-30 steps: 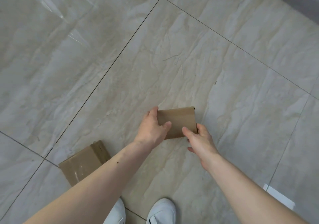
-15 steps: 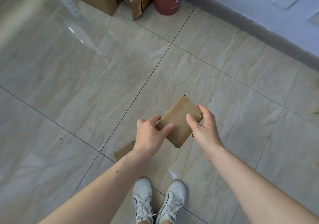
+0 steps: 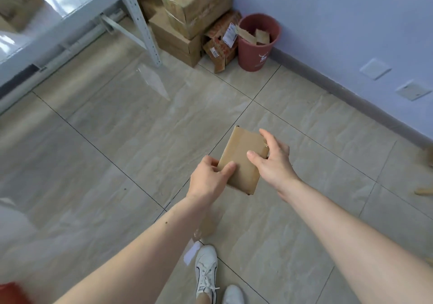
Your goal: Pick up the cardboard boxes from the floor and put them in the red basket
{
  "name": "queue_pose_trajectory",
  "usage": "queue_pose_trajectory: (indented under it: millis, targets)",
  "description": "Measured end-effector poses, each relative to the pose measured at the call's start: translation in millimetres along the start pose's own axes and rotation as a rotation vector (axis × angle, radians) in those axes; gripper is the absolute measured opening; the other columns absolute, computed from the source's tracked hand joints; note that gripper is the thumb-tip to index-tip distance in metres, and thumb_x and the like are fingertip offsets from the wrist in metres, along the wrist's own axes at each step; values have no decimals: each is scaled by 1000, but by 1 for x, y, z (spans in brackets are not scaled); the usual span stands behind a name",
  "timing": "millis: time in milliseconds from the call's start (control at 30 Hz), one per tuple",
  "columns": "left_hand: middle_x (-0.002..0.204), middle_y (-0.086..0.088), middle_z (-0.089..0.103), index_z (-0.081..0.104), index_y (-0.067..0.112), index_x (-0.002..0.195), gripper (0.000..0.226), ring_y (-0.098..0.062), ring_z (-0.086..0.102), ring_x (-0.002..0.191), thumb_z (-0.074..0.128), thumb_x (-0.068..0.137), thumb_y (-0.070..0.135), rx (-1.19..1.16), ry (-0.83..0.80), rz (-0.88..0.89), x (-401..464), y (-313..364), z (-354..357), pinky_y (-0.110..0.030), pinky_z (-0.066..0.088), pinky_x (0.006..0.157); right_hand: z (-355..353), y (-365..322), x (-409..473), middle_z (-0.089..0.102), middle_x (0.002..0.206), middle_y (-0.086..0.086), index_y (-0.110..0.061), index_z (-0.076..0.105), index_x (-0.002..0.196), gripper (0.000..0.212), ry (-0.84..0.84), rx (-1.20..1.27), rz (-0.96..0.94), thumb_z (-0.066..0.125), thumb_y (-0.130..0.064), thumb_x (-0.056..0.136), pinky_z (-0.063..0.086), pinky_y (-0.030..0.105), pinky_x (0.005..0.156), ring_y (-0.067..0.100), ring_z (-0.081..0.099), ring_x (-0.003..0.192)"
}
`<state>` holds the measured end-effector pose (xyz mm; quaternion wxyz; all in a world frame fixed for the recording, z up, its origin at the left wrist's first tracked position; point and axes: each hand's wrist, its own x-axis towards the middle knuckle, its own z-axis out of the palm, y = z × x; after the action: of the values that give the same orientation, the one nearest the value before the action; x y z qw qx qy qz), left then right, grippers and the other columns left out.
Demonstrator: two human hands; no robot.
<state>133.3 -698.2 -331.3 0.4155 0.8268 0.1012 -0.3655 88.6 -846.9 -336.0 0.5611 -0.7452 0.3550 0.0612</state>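
Note:
A small flat cardboard box [image 3: 242, 158] is held up above the tiled floor in the middle of the view. My left hand [image 3: 209, 180] pinches its lower left edge between thumb and fingers. My right hand [image 3: 274, 160] grips its upper right edge, thumb on the top face. The red basket [image 3: 256, 53] stands in the far corner against the wall, with a few cardboard pieces inside it. Another cardboard box [image 3: 206, 225] lies on the floor below my left wrist, blurred and partly hidden by my arm.
Stacked brown cartons [image 3: 187, 22] sit left of the basket beside a white metal shelf leg [image 3: 143, 22]. More cardboard bits [image 3: 424, 191] lie at the right edge. A white paper scrap [image 3: 191, 254] lies near my white shoes [image 3: 206, 273]. A red object [image 3: 11, 293] shows bottom left.
The view has lifted from the floor toward the corner, bringing the basket and cartons fully into sight. The box has risen off the floor and turned lengthwise in both hands.

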Motion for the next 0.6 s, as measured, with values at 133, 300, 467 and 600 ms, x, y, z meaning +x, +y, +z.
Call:
queue_pose_trajectory:
  millis: [133, 300, 467, 600]
  targets:
    - [88, 5, 61, 53, 16, 96, 34, -18, 59, 88, 66, 86, 46, -79, 70, -21, -22, -14, -17, -33, 45, 77, 14, -16, -17, 23, 136, -3, -38, 18, 154, 77, -55, -25, -36, 63, -24, 93, 34, 22, 97, 3, 46, 110]
    - [95, 3, 64, 53, 18, 98, 37, -20, 62, 94, 69, 82, 47, -188, 172, -69, -52, -52, -38, -38, 49, 84, 45, -19, -44, 22, 152, 3, -28, 5, 157, 89, -136, -96, -52, 65, -29, 91, 36, 25, 99, 9, 41, 113]
    - [100, 4, 65, 51, 21, 99, 40, -20, 62, 101, 70, 80, 49, -286, 250, -118, -76, -99, -70, -41, 51, 90, 92, -25, -71, 30, 153, 7, -23, 11, 156, 88, -248, -141, -82, 67, -28, 89, 40, 36, 110, 16, 45, 127]
    - [104, 3, 66, 53, 22, 106, 49, -20, 62, 105, 68, 73, 54, -344, 299, -137, -100, -135, -105, -43, 50, 94, 139, -34, -99, 33, 152, 7, -24, 13, 156, 87, -333, -172, -127, 68, -27, 89, 38, 38, 112, 18, 43, 133]
